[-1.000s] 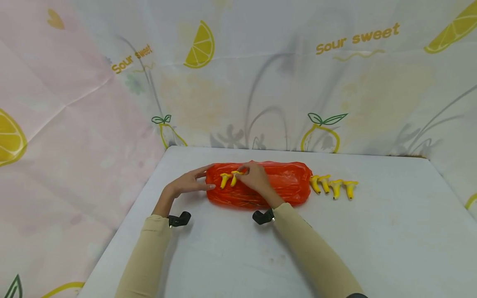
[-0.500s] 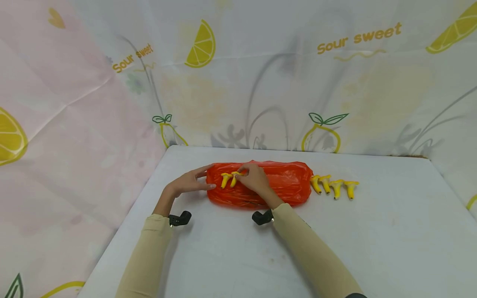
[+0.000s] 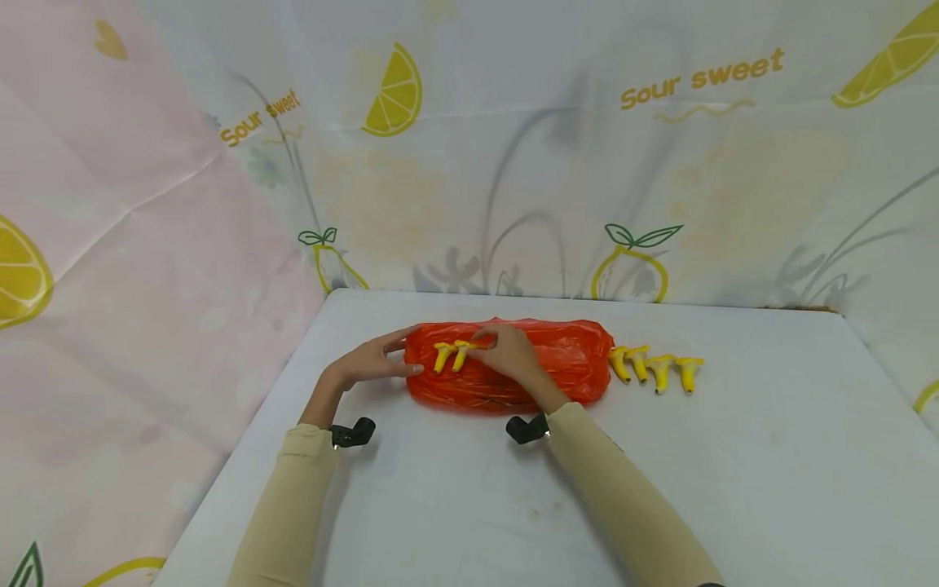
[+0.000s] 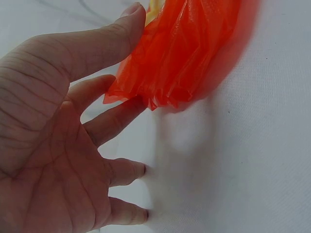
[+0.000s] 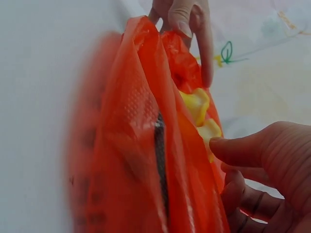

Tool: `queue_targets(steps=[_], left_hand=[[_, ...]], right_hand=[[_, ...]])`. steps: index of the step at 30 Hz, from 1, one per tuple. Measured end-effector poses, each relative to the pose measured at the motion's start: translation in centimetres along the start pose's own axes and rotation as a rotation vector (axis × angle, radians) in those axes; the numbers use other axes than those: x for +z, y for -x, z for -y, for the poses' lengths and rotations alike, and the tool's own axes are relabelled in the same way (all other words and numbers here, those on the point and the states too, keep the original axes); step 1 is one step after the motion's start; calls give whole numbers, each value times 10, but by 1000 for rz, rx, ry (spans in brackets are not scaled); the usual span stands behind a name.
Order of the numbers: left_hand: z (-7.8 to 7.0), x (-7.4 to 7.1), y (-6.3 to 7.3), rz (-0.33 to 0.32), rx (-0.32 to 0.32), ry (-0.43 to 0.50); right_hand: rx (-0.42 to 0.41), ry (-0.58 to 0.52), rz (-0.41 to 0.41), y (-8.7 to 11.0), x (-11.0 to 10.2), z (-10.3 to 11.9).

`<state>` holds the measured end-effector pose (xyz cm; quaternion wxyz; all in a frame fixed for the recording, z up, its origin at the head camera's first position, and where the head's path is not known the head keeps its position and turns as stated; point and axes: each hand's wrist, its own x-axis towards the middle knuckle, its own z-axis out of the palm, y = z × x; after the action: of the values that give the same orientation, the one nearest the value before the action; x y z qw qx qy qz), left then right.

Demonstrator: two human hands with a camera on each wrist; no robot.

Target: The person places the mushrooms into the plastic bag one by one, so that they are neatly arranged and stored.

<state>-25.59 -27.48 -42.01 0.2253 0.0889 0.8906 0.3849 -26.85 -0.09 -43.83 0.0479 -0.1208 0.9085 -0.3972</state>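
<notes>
A crinkled red plastic bag [image 3: 565, 350] covers a long box-like shape on the table; dark grid marks show through it in the right wrist view. Two yellow trumpet-shaped mushrooms lie side by side on its left part: a left mushroom [image 3: 442, 357] and a right mushroom [image 3: 460, 359]. My right hand [image 3: 506, 350] pinches the cap edge of the right mushroom, thumb tip [image 5: 216, 145] at its rim. With fingers spread, my left hand [image 3: 370, 359] rests at the bag's left end, thumb along the front and fingertips touching the red plastic [image 4: 180, 58].
Several more yellow mushrooms [image 3: 660, 371] stand in a row right of the bag. The white table [image 3: 770, 456] meets a lemon-printed cloth backdrop [image 3: 469, 163] behind and at both sides. A black wrist camera [image 3: 354, 432] sits on the left wrist.
My right hand and wrist have shifted slightly right, its fingers now at the cap edge of the right mushroom. Both mushrooms, the bag and my left hand hold their places.
</notes>
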Motion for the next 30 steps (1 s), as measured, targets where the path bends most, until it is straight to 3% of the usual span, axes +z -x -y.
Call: queue_targets(steps=[6, 15, 30], left_hand=[[2, -1, 1, 7, 13, 2], [-1, 0, 2, 6, 9, 0], [1, -1, -1, 11, 8, 2]], right_hand=[[26, 11, 11, 5, -11, -8], [-39, -11, -2, 17, -28, -16], [-32, 16, 39, 33, -75, -33]])
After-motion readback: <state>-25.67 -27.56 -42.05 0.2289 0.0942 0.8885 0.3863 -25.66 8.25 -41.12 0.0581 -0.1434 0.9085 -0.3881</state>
